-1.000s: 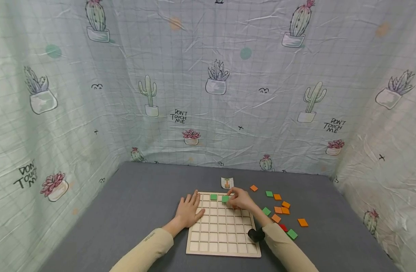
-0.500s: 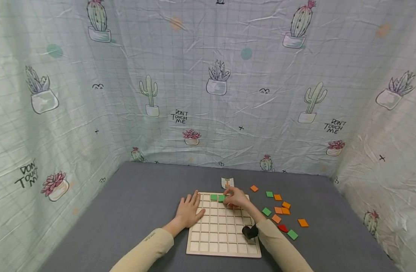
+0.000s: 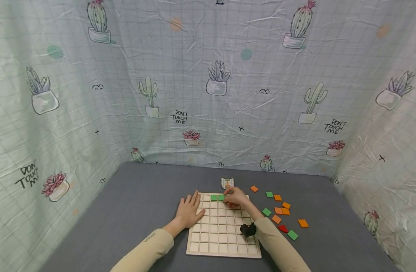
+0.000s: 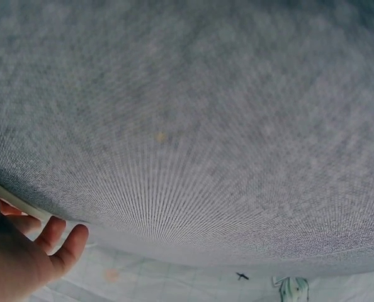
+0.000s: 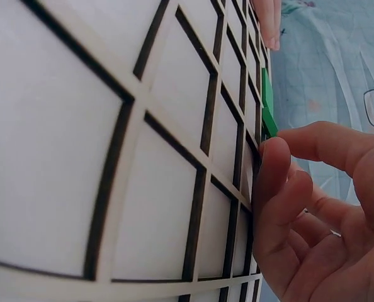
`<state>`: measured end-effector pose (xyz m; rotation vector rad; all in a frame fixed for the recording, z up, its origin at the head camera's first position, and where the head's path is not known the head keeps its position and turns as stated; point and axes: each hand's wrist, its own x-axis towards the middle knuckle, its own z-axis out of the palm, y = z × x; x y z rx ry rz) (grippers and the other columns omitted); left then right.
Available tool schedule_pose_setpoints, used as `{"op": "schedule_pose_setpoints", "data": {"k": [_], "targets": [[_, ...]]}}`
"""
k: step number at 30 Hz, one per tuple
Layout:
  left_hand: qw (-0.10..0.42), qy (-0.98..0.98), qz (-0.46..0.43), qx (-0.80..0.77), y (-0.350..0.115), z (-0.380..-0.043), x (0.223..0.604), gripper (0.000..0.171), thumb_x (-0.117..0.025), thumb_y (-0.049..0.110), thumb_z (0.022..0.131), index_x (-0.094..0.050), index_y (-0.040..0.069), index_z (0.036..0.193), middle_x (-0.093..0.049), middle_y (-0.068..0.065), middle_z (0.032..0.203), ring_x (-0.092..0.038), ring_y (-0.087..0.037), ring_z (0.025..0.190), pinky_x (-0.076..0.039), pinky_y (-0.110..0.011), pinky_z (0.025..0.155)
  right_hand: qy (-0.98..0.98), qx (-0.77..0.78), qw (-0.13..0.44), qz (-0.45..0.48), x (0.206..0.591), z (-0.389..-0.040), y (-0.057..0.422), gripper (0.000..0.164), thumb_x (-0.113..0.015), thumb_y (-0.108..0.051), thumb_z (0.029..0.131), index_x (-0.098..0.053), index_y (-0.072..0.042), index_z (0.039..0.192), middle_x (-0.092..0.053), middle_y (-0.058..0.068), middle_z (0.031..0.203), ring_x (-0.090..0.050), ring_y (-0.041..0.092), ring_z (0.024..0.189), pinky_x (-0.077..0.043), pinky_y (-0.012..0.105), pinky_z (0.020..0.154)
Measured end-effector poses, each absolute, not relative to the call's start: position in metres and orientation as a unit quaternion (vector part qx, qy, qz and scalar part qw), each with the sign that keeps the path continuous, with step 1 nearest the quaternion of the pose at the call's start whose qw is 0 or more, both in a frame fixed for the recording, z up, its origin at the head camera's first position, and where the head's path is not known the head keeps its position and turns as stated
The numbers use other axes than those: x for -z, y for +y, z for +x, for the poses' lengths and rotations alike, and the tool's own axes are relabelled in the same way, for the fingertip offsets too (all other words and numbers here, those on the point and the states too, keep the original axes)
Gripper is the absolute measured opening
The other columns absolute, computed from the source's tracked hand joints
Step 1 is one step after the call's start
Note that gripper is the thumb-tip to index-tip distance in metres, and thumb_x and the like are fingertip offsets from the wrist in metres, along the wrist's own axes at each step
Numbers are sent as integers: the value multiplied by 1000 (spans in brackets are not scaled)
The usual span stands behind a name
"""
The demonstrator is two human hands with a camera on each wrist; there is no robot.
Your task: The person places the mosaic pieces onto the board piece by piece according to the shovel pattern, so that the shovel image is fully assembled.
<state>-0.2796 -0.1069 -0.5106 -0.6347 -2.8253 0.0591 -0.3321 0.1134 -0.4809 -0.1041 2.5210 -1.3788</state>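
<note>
A wooden grid board point(image 3: 223, 247) lies on the table in the head view. My left hand point(image 3: 188, 210) rests flat over its left edge, fingers spread; in the left wrist view, fingers point(image 4: 68, 248) show at the board's rim. At the far row, my right hand point(image 3: 236, 198) pinches a green square tile point(image 3: 221, 198) at its right edge, between thumb and index finger. This tile sits right beside another green tile point(image 3: 214, 197) in the same row. Up close, the right wrist view has the right fingertips point(image 5: 276, 151) at the tile's near end, low over the board.
Several loose tiles lie right of the board, among them an orange tile point(image 3: 303, 223), a green tile point(image 3: 292, 235) and a red piece point(image 3: 282, 228). A small printed card point(image 3: 227, 183) lies behind the board. A cactus-print curtain point(image 3: 180, 151) encloses the grey table point(image 3: 143, 200).
My right hand has moved slightly left, bringing the green tile up beside the other green one and lower onto the far row. The left hand has stayed put.
</note>
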Motion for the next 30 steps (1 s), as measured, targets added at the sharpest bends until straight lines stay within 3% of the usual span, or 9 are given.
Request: {"op": "schedule_pose_setpoints", "data": {"k": [10,23,30], "targets": [[116,-969,-217,-21,-107,-281,511,62,-34,48,93,-35,4,137,-33,-14,143,-40,-31,121,-33,-47,87,850,505,145,-34,481,-335,116,20,-61,-10,80,-60,-5,99,-65,9,70,-53,9,43,-37,22,42],[115,-970,-214,-28,-106,-282,513,63,-33,49,92,-34,5,138,-33,-13,143,-40,-30,121,-33,-45,87,871,481,98,-12,485,-334,113,13,-67,-8,75,-61,-4,86,-57,5,50,-51,10,40,-35,21,40],[115,-969,-216,-22,-107,-283,514,63,-34,48,92,-34,4,138,-32,-13,143,-39,-31,120,-33,-46,87,869,485,99,-20,485,-335,112,11,-67,-7,75,-61,-4,83,-58,6,53,-50,10,38,-35,20,38]]}}
